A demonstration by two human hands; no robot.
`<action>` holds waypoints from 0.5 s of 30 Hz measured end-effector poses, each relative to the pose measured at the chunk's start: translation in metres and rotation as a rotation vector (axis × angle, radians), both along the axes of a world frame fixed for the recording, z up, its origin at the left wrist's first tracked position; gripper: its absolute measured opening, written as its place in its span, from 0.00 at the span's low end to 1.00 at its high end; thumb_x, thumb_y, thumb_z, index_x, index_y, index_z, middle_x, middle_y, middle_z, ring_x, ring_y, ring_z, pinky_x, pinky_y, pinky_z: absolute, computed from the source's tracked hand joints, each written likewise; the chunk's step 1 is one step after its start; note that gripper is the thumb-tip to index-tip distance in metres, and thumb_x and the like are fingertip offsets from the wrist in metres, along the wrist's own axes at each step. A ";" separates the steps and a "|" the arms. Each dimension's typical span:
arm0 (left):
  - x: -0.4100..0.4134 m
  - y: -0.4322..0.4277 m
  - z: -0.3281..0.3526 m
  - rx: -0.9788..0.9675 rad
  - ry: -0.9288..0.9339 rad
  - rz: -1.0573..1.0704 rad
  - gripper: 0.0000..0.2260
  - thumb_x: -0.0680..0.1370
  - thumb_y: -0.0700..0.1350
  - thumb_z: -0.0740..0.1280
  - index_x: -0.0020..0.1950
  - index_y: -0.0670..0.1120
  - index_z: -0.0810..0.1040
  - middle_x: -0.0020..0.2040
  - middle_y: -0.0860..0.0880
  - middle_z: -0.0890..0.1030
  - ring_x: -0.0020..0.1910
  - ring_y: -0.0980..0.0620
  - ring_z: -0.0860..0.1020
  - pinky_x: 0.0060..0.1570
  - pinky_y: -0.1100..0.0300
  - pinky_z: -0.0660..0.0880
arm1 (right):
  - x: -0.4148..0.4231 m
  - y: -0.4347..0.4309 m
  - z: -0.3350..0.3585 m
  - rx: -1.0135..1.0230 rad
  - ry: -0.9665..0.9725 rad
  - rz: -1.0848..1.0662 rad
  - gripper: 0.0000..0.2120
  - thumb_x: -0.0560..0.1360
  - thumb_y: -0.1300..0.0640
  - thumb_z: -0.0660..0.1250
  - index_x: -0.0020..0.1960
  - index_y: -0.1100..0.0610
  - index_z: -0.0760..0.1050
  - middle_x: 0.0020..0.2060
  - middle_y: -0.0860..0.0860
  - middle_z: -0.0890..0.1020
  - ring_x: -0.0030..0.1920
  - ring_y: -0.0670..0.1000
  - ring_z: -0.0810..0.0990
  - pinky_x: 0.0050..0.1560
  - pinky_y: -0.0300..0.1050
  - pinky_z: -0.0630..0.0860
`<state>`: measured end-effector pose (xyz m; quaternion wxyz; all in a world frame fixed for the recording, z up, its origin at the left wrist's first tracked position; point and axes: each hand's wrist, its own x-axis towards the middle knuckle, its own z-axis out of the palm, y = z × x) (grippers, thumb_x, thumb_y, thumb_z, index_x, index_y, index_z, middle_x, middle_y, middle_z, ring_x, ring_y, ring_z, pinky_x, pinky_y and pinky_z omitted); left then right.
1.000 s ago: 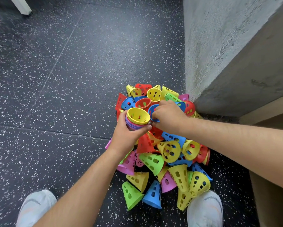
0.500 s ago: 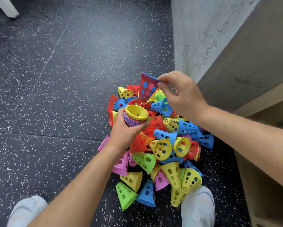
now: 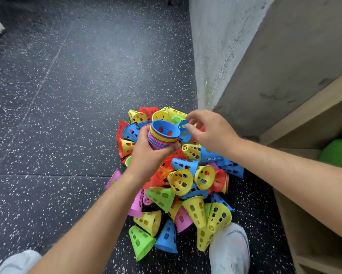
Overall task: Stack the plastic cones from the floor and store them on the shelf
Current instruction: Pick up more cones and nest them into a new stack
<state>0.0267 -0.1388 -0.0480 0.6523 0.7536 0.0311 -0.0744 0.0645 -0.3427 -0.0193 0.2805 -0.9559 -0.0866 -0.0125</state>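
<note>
Black speckled floor (image 3: pixel 71 107) fills most of the view, with a grey wall (image 3: pixel 245 46) on the right and a wooden shelf (image 3: pixel 304 119) at the near right. Something round and green (image 3: pixel 338 153) sits inside the shelf. A big pile of plastic cones (image 3: pixel 182 186) in many colours lies on the floor, close to the wall and between two white shoes (image 3: pixel 230 248).

Above the far part of the pile, the left hand (image 3: pixel 148 155) holds a stack of cones (image 3: pixel 163 135) with the wide ends up. A blue cone is the top one. The left fingers (image 3: pixel 171 150) are curled tight around the stack.

The right hand (image 3: pixel 209 131) is just to the right of the stack. Its fingertips (image 3: pixel 188 126) are a little apart, and they look like they touch a loose blue cone (image 3: pixel 184 131). I cannot tell if they have pinched it.

I think the job is in the stacking step, and most cones are not stacked. Next, the right hand needs to grab one loose cone, turn its narrow tip down, and drop it into the stack.
</note>
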 end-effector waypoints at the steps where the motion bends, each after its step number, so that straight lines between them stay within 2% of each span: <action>1: 0.000 -0.001 -0.001 -0.003 0.004 0.001 0.29 0.69 0.43 0.82 0.65 0.46 0.73 0.53 0.52 0.83 0.47 0.62 0.81 0.47 0.70 0.75 | 0.003 -0.002 -0.005 -0.050 0.017 -0.013 0.11 0.78 0.48 0.69 0.58 0.51 0.78 0.45 0.44 0.78 0.44 0.44 0.75 0.52 0.50 0.77; 4: 0.000 -0.003 -0.002 -0.005 0.017 -0.003 0.28 0.69 0.42 0.82 0.64 0.46 0.74 0.53 0.51 0.84 0.47 0.61 0.82 0.46 0.69 0.76 | 0.011 -0.001 -0.012 -0.159 0.053 -0.037 0.22 0.74 0.40 0.70 0.64 0.50 0.75 0.53 0.48 0.77 0.57 0.50 0.73 0.61 0.49 0.73; 6: 0.000 -0.002 -0.003 -0.014 0.022 -0.005 0.27 0.69 0.41 0.82 0.64 0.46 0.74 0.53 0.51 0.84 0.46 0.62 0.82 0.45 0.70 0.76 | 0.017 0.005 -0.016 -0.239 0.101 -0.046 0.30 0.72 0.36 0.70 0.68 0.49 0.70 0.58 0.51 0.75 0.62 0.53 0.72 0.64 0.50 0.72; 11: 0.000 0.003 -0.006 -0.012 0.034 -0.004 0.27 0.69 0.42 0.82 0.63 0.47 0.74 0.52 0.52 0.84 0.45 0.63 0.82 0.44 0.71 0.75 | 0.026 0.015 -0.032 -0.366 0.202 -0.078 0.38 0.67 0.30 0.71 0.65 0.54 0.67 0.57 0.54 0.76 0.60 0.57 0.74 0.60 0.54 0.75; 15: 0.003 0.004 -0.012 -0.028 0.054 -0.009 0.28 0.68 0.40 0.82 0.64 0.48 0.74 0.52 0.53 0.84 0.46 0.64 0.82 0.45 0.71 0.76 | 0.026 0.019 -0.038 -0.306 0.229 -0.087 0.35 0.67 0.33 0.73 0.63 0.54 0.68 0.56 0.53 0.77 0.57 0.57 0.77 0.56 0.56 0.77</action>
